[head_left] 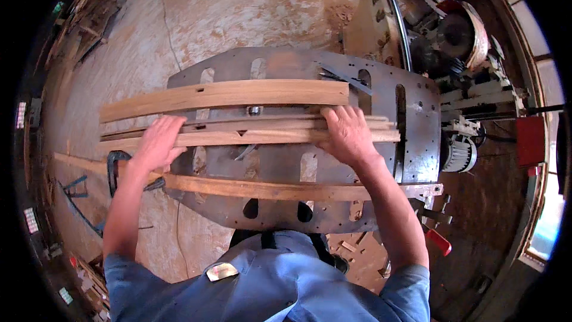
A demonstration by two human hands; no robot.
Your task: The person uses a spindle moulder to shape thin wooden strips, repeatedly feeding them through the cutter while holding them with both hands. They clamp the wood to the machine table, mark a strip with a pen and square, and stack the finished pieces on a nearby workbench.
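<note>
Two long, narrow wooden strips [268, 137] lie side by side across a grey metal machine table [280, 164], dark notches showing in them. My left hand [159, 142] grips them near their left end, fingers over the far side and thumb on the near side. Closer to the right end, my right hand [350, 134] is closed over the same strips. Just beyond them rests a wider wooden board [238, 94] with a small dark slot. The undersides of the strips are hidden, as are the fingertips of my right hand.
A long wooden fence bar [268, 191] spans the near side of the table, with a black clamp [113, 170] at its left. A red-handled clamp [438, 241] sits at the right. Dark metal pieces [345, 76] lie at the far edge; machinery with a motor [460, 154] stands right.
</note>
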